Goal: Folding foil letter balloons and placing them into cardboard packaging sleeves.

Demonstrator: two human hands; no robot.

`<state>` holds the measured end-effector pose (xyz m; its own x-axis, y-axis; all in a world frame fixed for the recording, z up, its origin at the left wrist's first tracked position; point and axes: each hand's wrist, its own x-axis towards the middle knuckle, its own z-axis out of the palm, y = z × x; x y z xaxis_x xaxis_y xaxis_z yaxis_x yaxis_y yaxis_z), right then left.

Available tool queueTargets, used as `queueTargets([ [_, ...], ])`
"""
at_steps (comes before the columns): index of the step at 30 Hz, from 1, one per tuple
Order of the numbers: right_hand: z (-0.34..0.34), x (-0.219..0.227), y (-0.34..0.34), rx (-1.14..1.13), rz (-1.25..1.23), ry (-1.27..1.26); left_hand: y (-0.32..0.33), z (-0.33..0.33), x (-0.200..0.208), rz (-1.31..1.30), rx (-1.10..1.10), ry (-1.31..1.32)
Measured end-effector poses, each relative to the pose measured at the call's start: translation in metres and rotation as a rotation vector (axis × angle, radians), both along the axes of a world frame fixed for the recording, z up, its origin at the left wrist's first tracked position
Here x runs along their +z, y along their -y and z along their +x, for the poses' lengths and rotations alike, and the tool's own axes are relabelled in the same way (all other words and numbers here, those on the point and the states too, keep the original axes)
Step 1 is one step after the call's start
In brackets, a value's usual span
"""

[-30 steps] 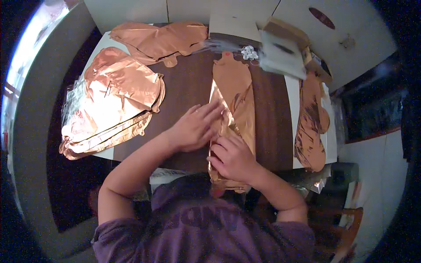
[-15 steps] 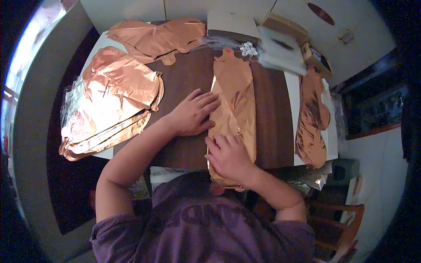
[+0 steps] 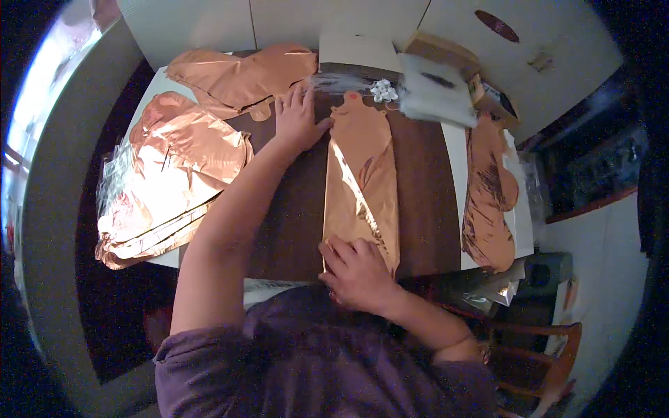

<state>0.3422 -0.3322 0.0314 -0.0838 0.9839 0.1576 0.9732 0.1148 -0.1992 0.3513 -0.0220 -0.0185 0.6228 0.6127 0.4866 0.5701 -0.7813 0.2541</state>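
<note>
The dark brown tabletop point(image 3: 425, 195) carries everything, its left and right ends white. The person's purple shirt point(image 3: 313, 376) fills the lower edge; the block lettering that showed across its chest before is now too shaded and creased to make out. A pile of flat copper foil balloons point(image 3: 185, 174) shines at the left, and a wide copper balloon point(image 3: 244, 76) lies along the far edge. Between them and the right end, the narrow folded foil balloon point(image 3: 373, 184) lies lengthwise, from mid-tabletop to the near edge, a diagonal crease catching the light. A slimmer, dark-streaked balloon point(image 3: 488, 202) rests at the right.

A cloudy plastic packet point(image 3: 439, 90) at the far right bears a dark mark, too blurred to read. Of the two hands, the right hand point(image 3: 361, 272) has slid closer to the body: its fingers bend over the folded balloon's near end, and whether they pinch the foil I cannot tell. The left hand point(image 3: 298, 118), earlier beside the balloon's middle, has moved to its far end; it is open, palm down, arm stretched, thumb at the foil's left edge. A small white cluster point(image 3: 383, 90) sits just beside the tab, which carries a red spot point(image 3: 353, 96).
</note>
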Motion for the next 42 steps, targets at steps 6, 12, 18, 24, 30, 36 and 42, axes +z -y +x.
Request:
queueTargets([
  [6, 0.079, 0.034, -0.015, -0.233, 0.187, -0.535, 0.100, -0.039, 0.036, -0.055, -0.290, -0.049],
  [12, 0.199, 0.037, -0.129, -0.282, 0.199, -0.283, 0.164, -0.070, 0.011, -0.007, -0.355, -0.229],
  [18, 0.274, 0.019, -0.249, -0.343, 0.287, 0.014, 0.166, -0.067, 0.015, -0.095, -0.386, -0.295],
  [24, 0.299, 0.015, -0.300, -0.418, -0.125, 0.340, 0.165, -0.068, 0.017, -0.091, -0.377, -0.264],
  [30, 0.298, 0.015, -0.297, -0.123, 0.046, 0.601, 0.165, -0.069, 0.021, -0.131, -0.352, -0.312],
  [36, 0.306, 0.024, -0.287, -0.168, 0.655, 0.682, 0.169, -0.066, 0.024, -0.136, -0.368, -0.319],
  [42, 0.227, 0.115, -0.201, -0.436, 0.836, -0.157, 0.168, -0.069, 0.020, -0.139, -0.318, -0.328],
])
